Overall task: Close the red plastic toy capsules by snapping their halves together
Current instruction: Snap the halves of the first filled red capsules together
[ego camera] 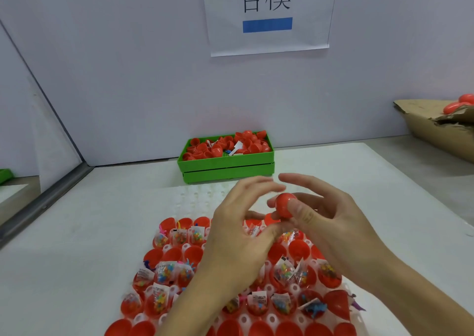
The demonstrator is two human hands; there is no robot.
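right hand (pixel 331 222) held a red capsule (pixel 286 205) above the far end of the tray (pixel 295 288), thumb pressed on its near face, other fingers curled behind and over it. whether the capsule was fully snapped together could not be told; the thumb hid part of it.

left hand (pixel 238 233) hovered just left of the capsule, fingers loosely bent, index reaching over toward the right hand's fingertips. thumb tip sat low near the capsule's underside; contact could not be told. it held nothing visible.

the white tray lay on the table (pixel 77 258) under both forearms, its pockets filled with open red halves (pixel 159 256). many carried small clear packets (pixel 164 271) of coloured bits; a few showed small plastic figures, one blue (pixel 314 310). nearest row held red domes (pixel 287 329), rounded side up.

a clear blister sheet (pixel 197 199) lay beyond the tray. behind it, a green bin (pixel 225 167) stood against the wall, heaped with loose red halves and some white slips.

a cardboard box (pixel 436 130) sat far right with red capsules showing at its top. a paper sign (pixel 268 15) with black characters and a blue bar hung on the wall.
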